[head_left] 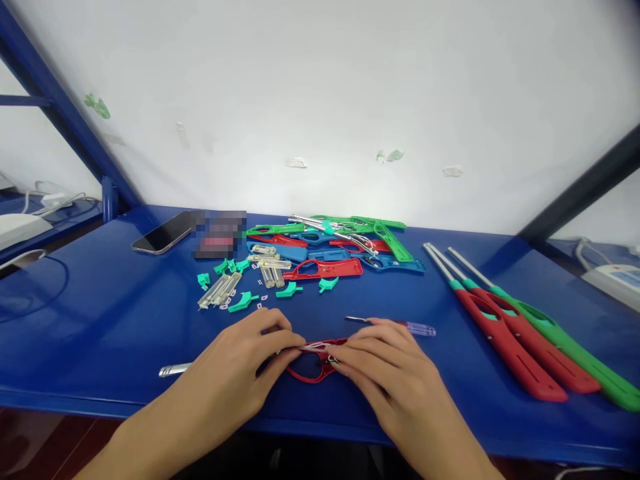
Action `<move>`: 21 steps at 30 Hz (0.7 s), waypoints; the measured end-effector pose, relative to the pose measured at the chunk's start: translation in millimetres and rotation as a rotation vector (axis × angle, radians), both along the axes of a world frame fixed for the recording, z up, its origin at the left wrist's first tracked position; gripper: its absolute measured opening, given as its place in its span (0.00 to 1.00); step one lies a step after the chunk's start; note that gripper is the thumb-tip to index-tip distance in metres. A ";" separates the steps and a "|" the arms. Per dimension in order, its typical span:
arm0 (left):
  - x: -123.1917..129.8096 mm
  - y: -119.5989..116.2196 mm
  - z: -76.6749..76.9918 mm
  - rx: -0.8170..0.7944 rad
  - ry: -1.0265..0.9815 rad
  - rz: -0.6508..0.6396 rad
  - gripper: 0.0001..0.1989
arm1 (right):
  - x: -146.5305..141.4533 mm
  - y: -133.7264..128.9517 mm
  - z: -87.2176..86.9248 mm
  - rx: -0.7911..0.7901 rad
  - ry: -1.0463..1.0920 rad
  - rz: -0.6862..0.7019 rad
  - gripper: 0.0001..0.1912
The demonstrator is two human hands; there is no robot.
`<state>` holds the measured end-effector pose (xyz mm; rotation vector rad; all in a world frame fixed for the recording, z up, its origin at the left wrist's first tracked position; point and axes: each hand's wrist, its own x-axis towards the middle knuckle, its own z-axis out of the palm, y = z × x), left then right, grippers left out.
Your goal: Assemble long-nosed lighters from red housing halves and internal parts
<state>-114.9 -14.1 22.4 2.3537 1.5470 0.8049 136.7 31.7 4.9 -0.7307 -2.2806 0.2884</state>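
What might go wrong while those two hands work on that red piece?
The thin white wires at the red lighter shell run under the fingertips of the left hand and right hand, so one could get pinched or tugged loose. The screwdriver lies right by the right hand and might get knocked. The loose teal triggers are small and could get scattered.

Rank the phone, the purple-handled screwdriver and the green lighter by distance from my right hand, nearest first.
From your right hand in the head view:
1. Screwdriver: right at the hand, partly hidden behind its fingers.
2. Green lighter: off to the right, beyond the red ones.
3. Phone: far left, toward the back.
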 end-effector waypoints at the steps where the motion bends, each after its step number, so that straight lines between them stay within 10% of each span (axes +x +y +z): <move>1: -0.5 0.2 0.3 -0.014 -0.010 -0.003 0.12 | 0.0 -0.1 0.3 -0.007 0.010 0.001 0.11; 21: 0.0 -2.7 2.2 -0.003 0.068 -0.016 0.16 | 6.6 -6.9 1.0 0.094 0.045 -0.097 0.08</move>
